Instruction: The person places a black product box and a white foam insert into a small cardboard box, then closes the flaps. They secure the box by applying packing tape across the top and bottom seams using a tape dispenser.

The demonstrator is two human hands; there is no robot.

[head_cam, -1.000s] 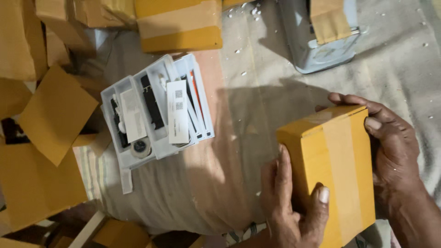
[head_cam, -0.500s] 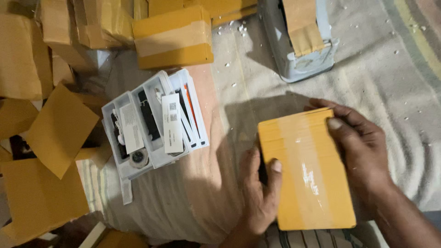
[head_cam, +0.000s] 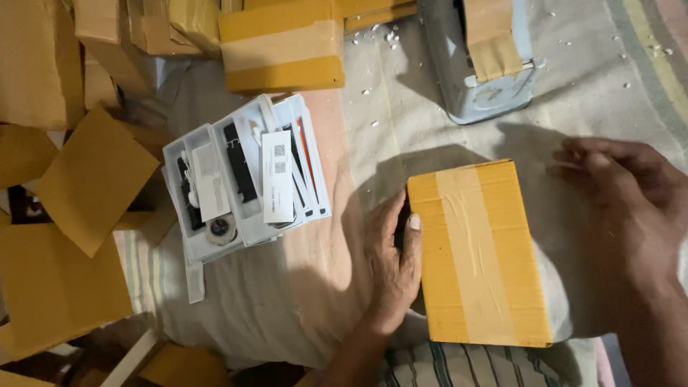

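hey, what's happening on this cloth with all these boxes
A person is handling a yellow cardboard box sealed with a strip of tape, lying flat on the cloth. The left hand rests against its left edge; the right hand is open beside it, not gripping. A white tray of watch parts lies to the left, a tape dispenser above.

A second ago the taped yellow cardboard box [head_cam: 479, 252] was tilted up on edge between both hands, showing a top face and a side face. Now it lies flat on the cloth, its broad taped face turned up. The right hand [head_cam: 622, 188], which gripped the box's far right corner in both earlier pictures, has let go and hovers open just to the right of it. The left hand [head_cam: 393, 259] has slid from the near edge to the box's left edge, thumb resting against that side.
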